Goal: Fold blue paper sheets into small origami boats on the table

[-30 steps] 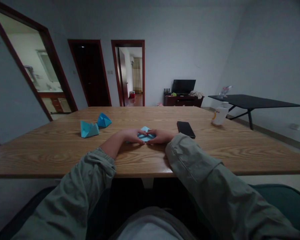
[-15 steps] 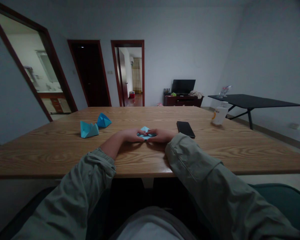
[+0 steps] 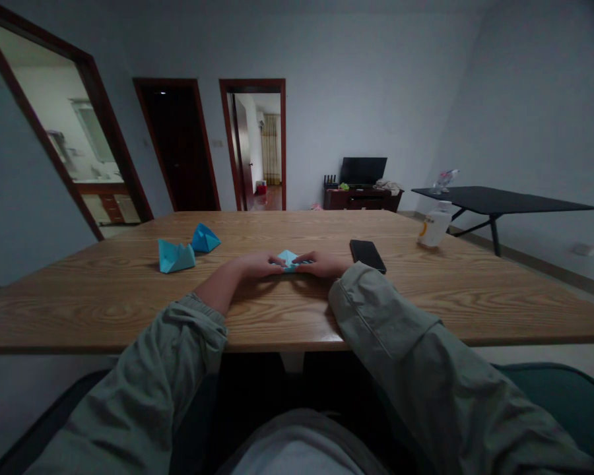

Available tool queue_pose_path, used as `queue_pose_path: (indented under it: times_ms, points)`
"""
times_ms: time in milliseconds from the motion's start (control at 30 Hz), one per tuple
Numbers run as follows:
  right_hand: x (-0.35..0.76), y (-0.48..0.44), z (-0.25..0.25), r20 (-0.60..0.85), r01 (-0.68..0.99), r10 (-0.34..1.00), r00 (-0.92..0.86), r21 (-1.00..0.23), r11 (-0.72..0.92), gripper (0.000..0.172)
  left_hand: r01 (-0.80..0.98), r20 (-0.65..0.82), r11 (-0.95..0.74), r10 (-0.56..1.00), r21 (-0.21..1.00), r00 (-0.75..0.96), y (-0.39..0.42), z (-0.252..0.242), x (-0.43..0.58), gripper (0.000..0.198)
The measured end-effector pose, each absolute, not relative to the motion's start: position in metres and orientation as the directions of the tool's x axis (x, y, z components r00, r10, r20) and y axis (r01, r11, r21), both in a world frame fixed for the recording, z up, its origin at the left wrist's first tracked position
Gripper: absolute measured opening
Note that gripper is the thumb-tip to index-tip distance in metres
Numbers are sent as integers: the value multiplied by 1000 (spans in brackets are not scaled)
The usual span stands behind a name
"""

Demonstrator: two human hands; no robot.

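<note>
Between my two hands, low over the wooden table [image 3: 277, 316], is a light blue piece of folded paper [image 3: 288, 258]. My left hand [image 3: 261, 264] grips its left side, thumb toward me and fingers on the far side. On the right side my right hand [image 3: 321, 265] pinches the same paper in a similar way. Both hands partly cover the paper, so its full shape is hidden. To the left stand two folded paper pieces, a light blue one [image 3: 177, 257] and a darker blue one [image 3: 206, 239] just behind it.
A black phone [image 3: 367, 255] lies just beyond my right wrist. Farther right stands a translucent plastic bottle [image 3: 434, 226]. Behind the table are a dark cabinet with a monitor [image 3: 363, 171] and, at right, a black folding table [image 3: 499, 199].
My hands have drawn slightly apart on the folded paper, and my fingertips no longer meet over its middle. The other things stay where they were.
</note>
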State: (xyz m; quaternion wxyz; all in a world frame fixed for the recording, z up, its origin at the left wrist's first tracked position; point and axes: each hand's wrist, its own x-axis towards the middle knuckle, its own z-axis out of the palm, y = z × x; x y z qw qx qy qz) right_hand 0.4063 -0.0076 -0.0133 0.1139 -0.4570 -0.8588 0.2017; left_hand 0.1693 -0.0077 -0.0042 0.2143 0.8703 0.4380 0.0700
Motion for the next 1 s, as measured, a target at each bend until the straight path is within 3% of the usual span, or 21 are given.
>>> queue_pose_path:
  times_ms: [333, 567, 700, 833, 1000]
  points:
    - [408, -3, -17, 40, 740, 858, -511, -487, 464, 38, 735, -82, -475, 812, 483, 578, -3, 2, 144, 47]
    - [410, -2, -20, 110, 774, 910, -400, -491, 400, 41, 684, -59, -418, 829, 598, 557, 9, -5, 121, 46]
    - [416, 5, -27, 223, 795, 917, -332, -457, 399, 47, 721, 23, -408, 877, 559, 479, 12, -11, 118, 50]
    - [419, 11, -31, 282, 794, 895, -346, -421, 439, 43, 763, 96, -406, 904, 503, 417, 9, -11, 120, 52]
    - [419, 8, -26, 240, 775, 883, -404, -423, 469, 44, 734, 89, -444, 879, 514, 469, 5, -11, 121, 48]
